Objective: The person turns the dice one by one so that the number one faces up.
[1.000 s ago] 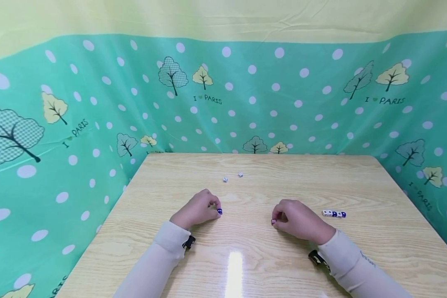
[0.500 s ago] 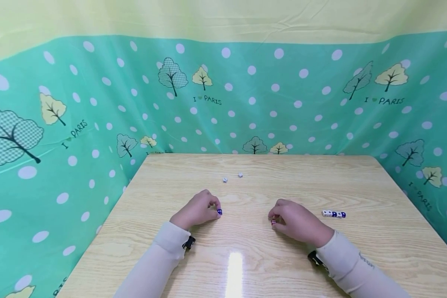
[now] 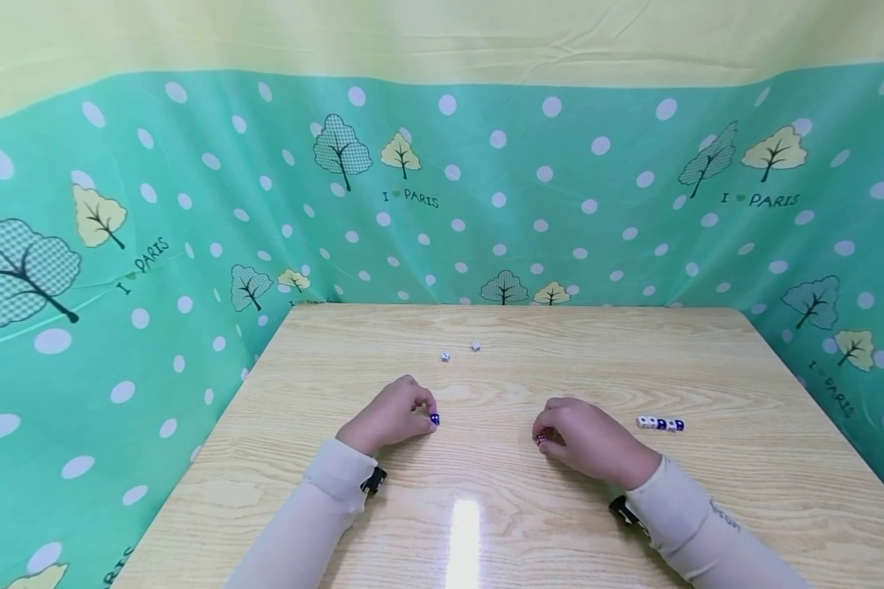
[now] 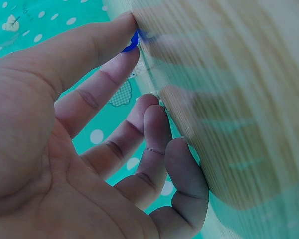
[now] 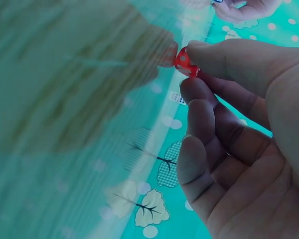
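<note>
Left hand (image 3: 390, 415), one: thumb and forefinger clamped on a blue die (image 3: 435, 419), at the surface of the worktop (image 3: 486, 466), left of centre; remaining fingers bent.

Right hand (image 3: 585, 435), one: thumb and fingertips clamped on a red die (image 3: 541, 439) with white pips, low at the worktop's surface, right of the blue die and well apart from it.

Row of dice (image 3: 660, 423), one: five pieces set side by side, white and blue, to the right of the right hand.

Loose white dice, two: left piece (image 3: 445, 357) slightly nearer, right piece (image 3: 475, 347) slightly farther; both beyond the hands, near each other, apart.

Sleeves, two, pale; a black band (image 3: 373, 480) at the left wrist, another (image 3: 622, 509) at the right.

Worktop: wood-grained, a bright light reflection at its near side.

Cloth (image 3: 497, 221): green, spotted, tree-printed, behind the far edge.
</note>
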`<state>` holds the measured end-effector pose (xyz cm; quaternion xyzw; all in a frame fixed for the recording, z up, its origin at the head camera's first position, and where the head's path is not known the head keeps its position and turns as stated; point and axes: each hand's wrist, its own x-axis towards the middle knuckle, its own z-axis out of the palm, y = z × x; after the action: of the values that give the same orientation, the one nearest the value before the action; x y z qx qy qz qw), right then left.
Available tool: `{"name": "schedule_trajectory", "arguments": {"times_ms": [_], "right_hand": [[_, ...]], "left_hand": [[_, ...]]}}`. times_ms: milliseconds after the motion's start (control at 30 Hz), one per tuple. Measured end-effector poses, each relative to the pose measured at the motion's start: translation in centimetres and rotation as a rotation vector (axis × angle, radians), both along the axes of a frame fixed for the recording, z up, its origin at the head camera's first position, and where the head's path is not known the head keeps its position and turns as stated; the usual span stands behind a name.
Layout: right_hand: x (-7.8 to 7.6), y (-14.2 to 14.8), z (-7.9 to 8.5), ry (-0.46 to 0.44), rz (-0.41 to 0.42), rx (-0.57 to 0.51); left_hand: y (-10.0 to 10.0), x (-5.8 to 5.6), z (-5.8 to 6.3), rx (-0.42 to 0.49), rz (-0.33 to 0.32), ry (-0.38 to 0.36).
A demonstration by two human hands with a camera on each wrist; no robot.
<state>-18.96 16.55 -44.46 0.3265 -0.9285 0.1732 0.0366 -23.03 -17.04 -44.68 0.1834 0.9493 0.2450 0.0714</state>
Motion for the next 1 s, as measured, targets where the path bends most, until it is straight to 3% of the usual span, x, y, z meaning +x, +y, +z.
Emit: {"name": "schedule_trajectory", "arguments": {"times_ms": [200, 633, 1000], "right_hand": [[0.0, 0.0, 0.5, -0.051, 0.000, -0.019], [-0.6, 0.8, 0.3, -0.249, -0.041, -0.127], [-0.9, 1.2, -0.3, -0.258, 0.006, -0.091]], "left_hand": [[0.0, 0.1, 0.0, 0.001, 0.003, 0.000], [0.0, 0.1, -0.1, 0.004, -0.002, -0.002], [0.0, 0.0, -0.3, 0.002, 0.001, 0.003]]}}
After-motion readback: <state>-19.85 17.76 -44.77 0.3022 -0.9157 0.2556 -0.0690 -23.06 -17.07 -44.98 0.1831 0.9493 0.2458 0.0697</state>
